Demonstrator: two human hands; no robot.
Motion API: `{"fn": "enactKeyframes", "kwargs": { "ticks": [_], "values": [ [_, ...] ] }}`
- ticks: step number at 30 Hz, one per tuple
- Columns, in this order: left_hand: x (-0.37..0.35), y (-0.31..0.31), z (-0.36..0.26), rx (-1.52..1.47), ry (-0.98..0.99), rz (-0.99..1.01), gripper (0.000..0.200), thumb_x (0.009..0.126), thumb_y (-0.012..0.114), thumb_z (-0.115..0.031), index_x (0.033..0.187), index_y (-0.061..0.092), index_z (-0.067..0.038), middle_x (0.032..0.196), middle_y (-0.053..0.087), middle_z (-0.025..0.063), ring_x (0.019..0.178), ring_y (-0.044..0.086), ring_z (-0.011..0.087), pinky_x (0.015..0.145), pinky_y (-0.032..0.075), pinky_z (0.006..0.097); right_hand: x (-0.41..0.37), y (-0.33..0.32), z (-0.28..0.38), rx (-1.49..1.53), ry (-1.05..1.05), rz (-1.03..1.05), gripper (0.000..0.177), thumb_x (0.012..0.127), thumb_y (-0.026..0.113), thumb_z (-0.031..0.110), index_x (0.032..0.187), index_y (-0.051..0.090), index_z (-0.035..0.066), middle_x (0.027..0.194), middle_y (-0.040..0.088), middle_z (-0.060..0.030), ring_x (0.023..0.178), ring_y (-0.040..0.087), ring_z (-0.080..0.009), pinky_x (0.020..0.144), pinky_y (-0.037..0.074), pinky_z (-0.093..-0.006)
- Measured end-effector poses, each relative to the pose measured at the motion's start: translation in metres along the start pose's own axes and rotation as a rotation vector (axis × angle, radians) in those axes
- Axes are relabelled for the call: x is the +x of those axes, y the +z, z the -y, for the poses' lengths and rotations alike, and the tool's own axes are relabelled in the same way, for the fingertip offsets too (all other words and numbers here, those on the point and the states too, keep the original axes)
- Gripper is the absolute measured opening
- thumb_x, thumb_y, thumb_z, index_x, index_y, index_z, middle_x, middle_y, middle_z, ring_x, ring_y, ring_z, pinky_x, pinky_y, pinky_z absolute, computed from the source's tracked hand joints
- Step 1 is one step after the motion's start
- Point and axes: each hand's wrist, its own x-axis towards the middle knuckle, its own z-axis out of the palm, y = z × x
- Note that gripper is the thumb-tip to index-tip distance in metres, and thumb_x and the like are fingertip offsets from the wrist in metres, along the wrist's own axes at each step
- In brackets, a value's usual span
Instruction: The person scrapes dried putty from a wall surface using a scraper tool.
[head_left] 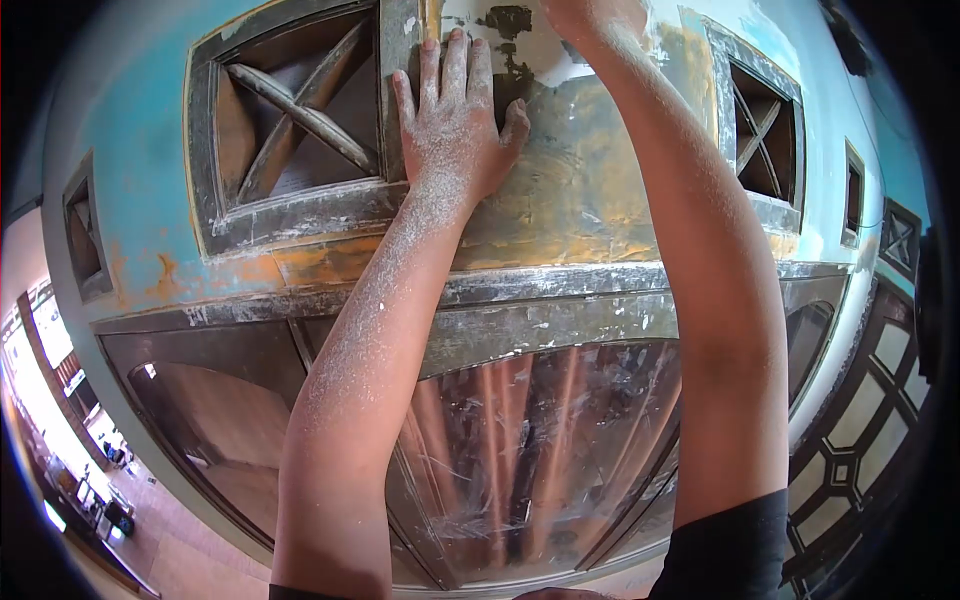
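Observation:
My left hand (455, 130) lies flat with its fingers spread, against the wall beside the right edge of a dark wooden vent frame (300, 212). White dust covers the hand and forearm. My right hand (605, 18) is raised to the top edge of the view, near a pale patch of the wall. Its fingers are cut off, so whether it holds anything is hidden. The wall (560, 190) between the arms is scraped and patchy, in ochre, white and dark brown.
Another vent frame (765, 130) with a crossed bar stands to the right. Below runs a worn wooden ledge (560, 283) over a glass window (540, 440) with curtains behind it. Turquoise paint (140, 180) covers the left wall. A dark panelled door (850, 440) is at lower right.

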Motion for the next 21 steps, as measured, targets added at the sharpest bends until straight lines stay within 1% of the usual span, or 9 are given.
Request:
{"fn": "enactKeyframes", "kwargs": {
  "ticks": [4,6,7,10,11,12,15,19,21],
  "values": [
    [0.002,-0.001,-0.003,-0.003,-0.022,0.030,0.075,0.100,0.051,-0.047,0.161,0.032,-0.008,0.170,0.025,0.0110,0.158,0.018,0.0320,0.127,0.012,0.0590,-0.034,0.011,-0.021,0.049,-0.047,-0.070,0.043,0.097,0.060,0.038,0.134,0.060,0.015,0.104,0.075,-0.0201,0.098,0.072,-0.0407,0.091,0.053,-0.0522],
    [0.002,0.000,-0.002,0.007,-0.022,0.001,0.075,0.099,0.052,-0.047,0.161,0.033,-0.009,0.170,0.026,0.0103,0.158,0.019,0.0319,0.127,0.013,0.0591,-0.043,0.013,-0.031,0.021,0.042,0.001,0.046,0.095,0.063,0.038,0.136,0.059,0.018,0.103,0.075,-0.0210,0.098,0.071,-0.0418,0.088,0.054,-0.0532],
    [0.002,0.000,-0.002,0.020,-0.030,0.013,0.075,0.099,0.051,-0.049,0.161,0.033,-0.010,0.170,0.026,0.0099,0.158,0.019,0.0317,0.127,0.013,0.0591,-0.047,0.015,-0.036,0.070,0.027,-0.019,0.048,0.095,0.063,0.041,0.138,0.059,0.021,0.101,0.075,-0.0214,0.096,0.071,-0.0425,0.086,0.055,-0.0539],
    [0.002,-0.001,-0.002,0.051,-0.020,0.029,0.075,0.100,0.050,-0.049,0.161,0.033,-0.010,0.170,0.026,0.0100,0.158,0.018,0.0315,0.127,0.012,0.0590,-0.058,0.010,-0.038,0.037,0.053,0.017,0.049,0.095,0.061,0.043,0.139,0.059,0.023,0.098,0.075,-0.0203,0.093,0.072,-0.0423,0.085,0.055,-0.0530],
    [0.002,-0.001,-0.002,0.041,-0.009,0.012,0.075,0.100,0.050,-0.049,0.161,0.033,-0.010,0.170,0.026,0.0100,0.158,0.019,0.0315,0.126,0.013,0.0591,-0.065,0.004,-0.040,0.093,0.062,0.038,0.048,0.095,0.060,0.044,0.139,0.059,0.024,0.096,0.075,-0.0194,0.091,0.072,-0.0410,0.088,0.053,-0.0545],
    [0.002,-0.001,-0.001,0.048,-0.004,0.023,0.075,0.100,0.050,-0.050,0.161,0.033,-0.010,0.170,0.026,0.0102,0.158,0.019,0.0314,0.126,0.013,0.0591,-0.067,0.005,-0.045,0.083,0.070,0.037,0.048,0.095,0.060,0.044,0.139,0.059,0.024,0.096,0.075,-0.0194,0.091,0.072,-0.0410,0.088,0.053,-0.0545],
    [0.002,0.001,0.001,0.060,0.016,0.017,0.075,0.101,0.050,-0.048,0.162,0.030,-0.010,0.170,0.025,0.0113,0.158,0.019,0.0326,0.126,0.013,0.0596,-0.074,0.012,-0.054,0.054,-0.019,-0.047,0.047,0.095,0.059,0.042,0.140,0.059,0.025,0.095,0.075,-0.0187,0.090,0.073,-0.0386,0.096,0.047,-0.0556],
    [0.001,0.002,0.003,0.086,0.032,0.029,0.076,0.101,0.050,-0.049,0.163,0.029,-0.011,0.171,0.024,0.0111,0.158,0.018,0.0331,0.126,0.013,0.0598,-0.082,0.013,-0.059,0.028,-0.043,-0.094,0.046,0.095,0.060,0.040,0.138,0.061,0.023,0.094,0.076,-0.0174,0.089,0.073,-0.0378,0.094,0.047,-0.0534],
    [0.000,0.003,0.004,0.091,0.033,0.033,0.076,0.101,0.051,-0.049,0.163,0.028,-0.011,0.171,0.024,0.0109,0.158,0.018,0.0331,0.126,0.013,0.0598,-0.085,0.011,-0.061,0.033,-0.047,-0.073,0.043,0.094,0.061,0.039,0.132,0.063,0.020,0.093,0.076,-0.0161,0.088,0.073,-0.0367,0.093,0.046,-0.0528]
  ]
}}
